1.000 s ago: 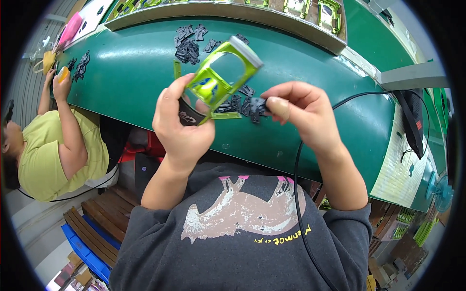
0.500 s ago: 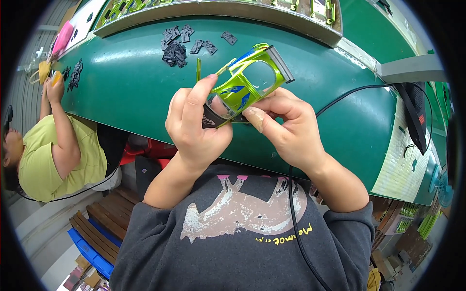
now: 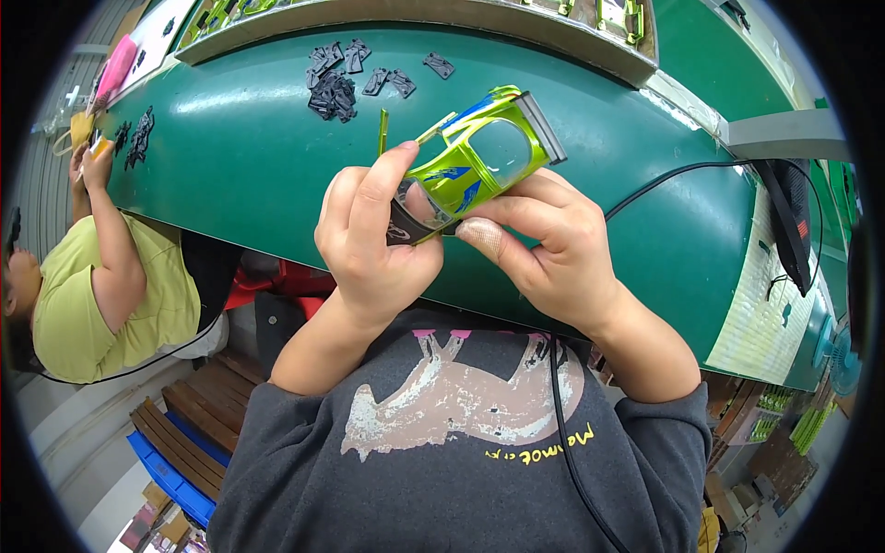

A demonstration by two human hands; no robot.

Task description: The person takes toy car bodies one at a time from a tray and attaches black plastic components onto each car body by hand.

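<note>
Both my hands hold a toy car body shell [image 3: 478, 175], shiny lime green with blue markings and clear windows, tilted above the green table. My left hand [image 3: 373, 230] grips its dark end, index finger along the side, thumb underneath. The fingers of my right hand [image 3: 558, 241] are closed at the shell's near edge; the thumb, wrapped in a bandage, presses by a small dark spot there. What lies under these fingers is hidden. A thin green strip [image 3: 383, 132] sticks up past my left index finger; whether it joins the shell I cannot tell.
Small black plastic parts [image 3: 332, 96] lie heaped beyond my hands, several loose beside them. A long box [image 3: 461, 16] with green shells stands at the far edge. A black cable [image 3: 664, 175] crosses the right side. At left, a co-worker [image 3: 120, 286] handles something orange.
The shell has shifted slightly right and down in my hands. My right thumb has moved a little left and down along its edge. The co-worker's hands have moved left.
</note>
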